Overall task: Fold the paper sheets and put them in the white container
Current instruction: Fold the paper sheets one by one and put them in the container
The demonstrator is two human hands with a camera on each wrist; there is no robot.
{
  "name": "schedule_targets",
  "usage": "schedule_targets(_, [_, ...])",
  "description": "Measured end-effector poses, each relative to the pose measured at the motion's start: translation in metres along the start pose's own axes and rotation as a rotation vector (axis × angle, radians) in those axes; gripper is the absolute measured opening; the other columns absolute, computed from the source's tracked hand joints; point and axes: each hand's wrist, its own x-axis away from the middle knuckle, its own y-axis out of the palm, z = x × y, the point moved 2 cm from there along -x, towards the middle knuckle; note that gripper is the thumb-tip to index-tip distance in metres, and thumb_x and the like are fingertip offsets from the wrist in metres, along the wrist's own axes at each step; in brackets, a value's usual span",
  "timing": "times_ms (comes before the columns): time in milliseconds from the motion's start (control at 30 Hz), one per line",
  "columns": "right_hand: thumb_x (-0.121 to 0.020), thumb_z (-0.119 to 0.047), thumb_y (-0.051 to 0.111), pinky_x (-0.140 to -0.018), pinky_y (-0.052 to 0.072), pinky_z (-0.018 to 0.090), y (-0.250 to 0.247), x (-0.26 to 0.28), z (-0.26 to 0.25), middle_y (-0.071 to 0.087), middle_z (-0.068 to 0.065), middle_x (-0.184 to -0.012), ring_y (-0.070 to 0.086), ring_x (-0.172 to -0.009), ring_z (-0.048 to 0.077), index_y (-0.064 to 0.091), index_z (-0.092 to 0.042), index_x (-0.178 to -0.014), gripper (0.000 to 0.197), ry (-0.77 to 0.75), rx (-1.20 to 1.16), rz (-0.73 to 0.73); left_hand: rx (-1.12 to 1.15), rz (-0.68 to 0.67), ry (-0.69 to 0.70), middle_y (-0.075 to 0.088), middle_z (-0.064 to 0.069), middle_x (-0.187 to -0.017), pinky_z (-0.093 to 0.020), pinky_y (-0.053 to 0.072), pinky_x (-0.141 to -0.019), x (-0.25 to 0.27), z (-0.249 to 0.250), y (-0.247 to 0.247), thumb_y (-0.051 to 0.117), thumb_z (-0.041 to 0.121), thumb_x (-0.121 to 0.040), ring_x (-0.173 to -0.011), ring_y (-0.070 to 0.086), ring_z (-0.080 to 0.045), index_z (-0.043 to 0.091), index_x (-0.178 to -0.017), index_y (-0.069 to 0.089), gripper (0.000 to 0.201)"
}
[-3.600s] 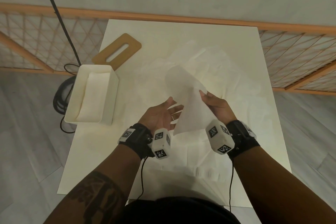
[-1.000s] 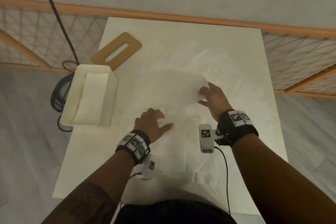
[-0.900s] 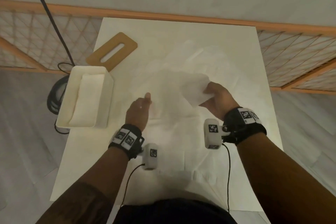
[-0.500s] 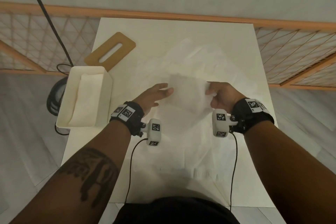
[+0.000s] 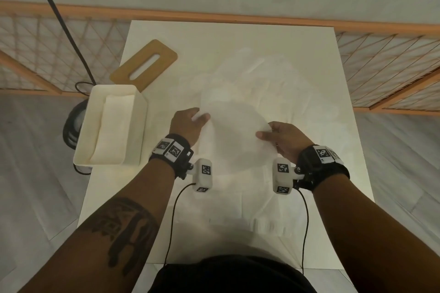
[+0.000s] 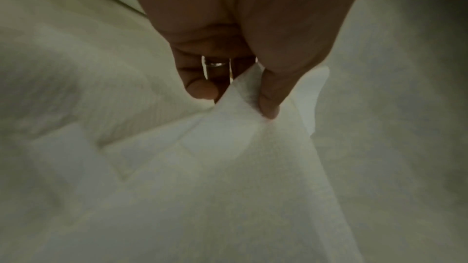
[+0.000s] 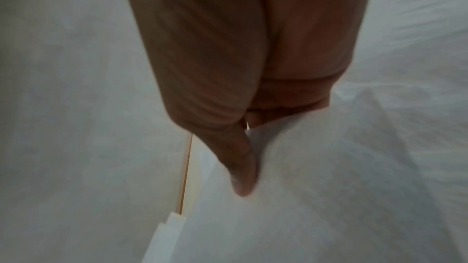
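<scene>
Your left hand (image 5: 187, 123) pinches the left edge of the paper sheet (image 5: 234, 138); the left wrist view shows the thumb and curled fingers (image 6: 269, 95) clamped on a raised corner of it. Your right hand (image 5: 285, 139) grips the right edge of the same sheet, thumb on top and the other fingers curled underneath. Both hands are therefore closed on the sheet.

The sheet is held between the two hands, above the middle of the counter (image 5: 214, 33), and it bows upward in a rounded arch. More loose sheets (image 5: 273, 74) lie spread and crumpled on the counter beneath and beyond it.

The white container (image 5: 140, 123) stands at the left edge of the counter, just left of your left hand and apart from it. Folded paper (image 5: 114, 126) already lies inside it. A brown slotted lid (image 5: 145, 65) lies flat on the counter just behind the container.

A black cable (image 5: 64, 24) runs down at the left, beyond the counter edge.
</scene>
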Motion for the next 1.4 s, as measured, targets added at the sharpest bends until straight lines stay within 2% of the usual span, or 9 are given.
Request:
schedule_targets(133, [-0.087,-0.003,0.074,-0.089,0.058,0.048,-0.004,-0.005,0.006,0.071,0.023,-0.115,0.07,-0.09,0.031,0.063,-0.003,-0.107,0.023,0.013,-0.039,0.07,-0.002,0.211,0.026,0.066,-0.003,-0.131,-0.031,0.047,-0.105,-0.018,0.012,-0.016,0.061,0.029,-0.1,-0.118,0.063,-0.021,0.014,-0.135,0.063,0.038])
schedule_targets(267, [-0.091,0.001,0.068,-0.073,0.063,0.038,-0.005,-0.005,0.014,0.072,0.02,-0.113,0.072,-0.085,0.028,0.06,-0.001,-0.118,0.028,0.027,-0.113,0.103,-0.012,0.373,0.03,0.06,-0.002,-0.127,-0.025,0.044,-0.087,-0.014,0.018,-0.029,0.058,0.029,-0.1,-0.107,0.061,-0.018,0.018,-0.128,0.062,0.03])
schedule_targets(400, [-0.095,0.001,0.061,-0.067,0.06,0.03,-0.006,0.0,0.023,0.073,0.014,-0.112,0.075,-0.086,0.023,0.061,-0.005,-0.125,0.031,0.066,-0.152,0.05,-0.136,0.083,-0.033,0.071,0.0,-0.096,-0.029,0.049,-0.082,0.018,0.01,-0.005,0.062,0.043,-0.097,-0.094,0.066,-0.025,0.015,-0.098,0.07,0.029])
schedule_targets(533, [-0.095,0.0,0.056,-0.096,0.054,0.048,-0.005,0.003,0.029,0.071,0.017,-0.123,0.067,-0.114,0.039,0.063,-0.007,-0.131,0.037,0.099,-0.176,-0.005,-0.25,-0.102,-0.199,0.067,-0.005,-0.123,-0.032,0.047,-0.097,0.033,-0.007,0.021,0.063,0.051,-0.094,-0.114,0.062,-0.026,0.013,-0.126,0.06,0.05])
schedule_targets(733, [-0.094,0.004,0.053,-0.081,0.058,0.039,0.001,0.002,0.026,0.07,0.017,-0.124,0.07,-0.098,0.032,0.062,-0.007,-0.131,0.039,0.063,-0.191,-0.028,-0.119,-0.179,-0.331,0.061,-0.009,-0.134,-0.043,0.051,-0.103,0.022,-0.017,0.024,0.079,0.045,-0.083,-0.114,0.065,-0.032,0.008,-0.139,0.052,0.072])
schedule_targets(933, [-0.099,-0.007,0.055,-0.093,0.057,0.051,0.001,-0.005,0.024,0.071,0.013,-0.123,0.067,-0.114,0.037,0.063,-0.012,-0.131,0.033,0.068,-0.173,-0.041,0.235,-0.152,-0.341,0.07,-0.01,-0.11,-0.028,0.048,-0.064,0.019,-0.019,0.01,0.071,0.025,-0.092,-0.086,0.063,-0.023,0.017,-0.113,0.068,0.022])
schedule_targets(1067, [-0.096,-0.008,0.062,-0.083,0.061,0.041,-0.004,-0.005,0.019,0.075,0.007,-0.115,0.072,-0.103,0.029,0.068,-0.018,-0.125,0.031,0.014,-0.061,0.034,0.282,-0.152,-0.219,0.071,-0.004,-0.082,-0.032,0.047,-0.064,0.021,-0.029,-0.003,0.073,0.012,-0.089,-0.059,0.059,-0.015,0.026,-0.088,0.073,0.014])
schedule_targets(1267, [-0.094,0.007,0.048,-0.083,0.059,0.036,-0.004,0.0,0.018,0.076,0.006,-0.098,0.072,-0.09,0.027,0.075,-0.012,-0.089,0.034,0.021,0.035,0.024,0.204,-0.196,-0.099,0.073,-0.019,-0.085,-0.044,0.057,-0.077,0.025,-0.045,-0.01,0.062,-0.004,-0.089,-0.071,0.061,-0.027,0.027,-0.077,0.08,0.038])
schedule_targets(1400, [-0.089,0.009,0.039,-0.082,0.056,0.039,-0.003,0.004,0.017,0.075,0.006,-0.091,0.064,-0.083,0.026,0.075,-0.013,-0.082,0.043,0.045,0.035,-0.028,0.306,-0.28,-0.177,0.074,-0.008,-0.102,-0.028,0.057,-0.072,0.036,-0.036,-0.01,0.043,-0.014,-0.089,-0.09,0.067,-0.027,0.014,-0.077,0.079,0.047])
